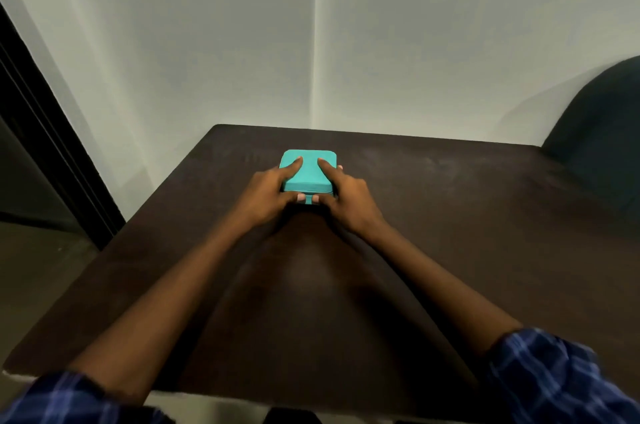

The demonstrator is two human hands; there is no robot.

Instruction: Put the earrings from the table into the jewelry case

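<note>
Head view: teal jewelry case [309, 171] sits closed on the dark table [450, 216], toward the far middle, both hands on it. No earrings visible anywhere on the table; can't tell whether they are already inside or too small or hidden to see.

Judgement on progress: lid is down, small tab [309, 199] at the near edge sits between the two thumbs. That fits either end of the job: about to open it, or just pressed it closed. With nothing loose on the table, it reads more like closing out, but the frame doesn't settle it. If the earrings are not in, everything is left: open, load, close.

Left hand [268, 193]: clamped on the case's left side, index finger laid straight along the lid top, thumb curled in against the near edge beside the tab. Remaining fingers wrap the left wall, mostly hidden.

Right hand [348, 197]: mirror of that, gripping the right side, index finger flat on the lid, thumb at the near edge on the other side of the tab. A fingertip shows past the far right corner.

Case rests flat on the table, not lifted.
</note>
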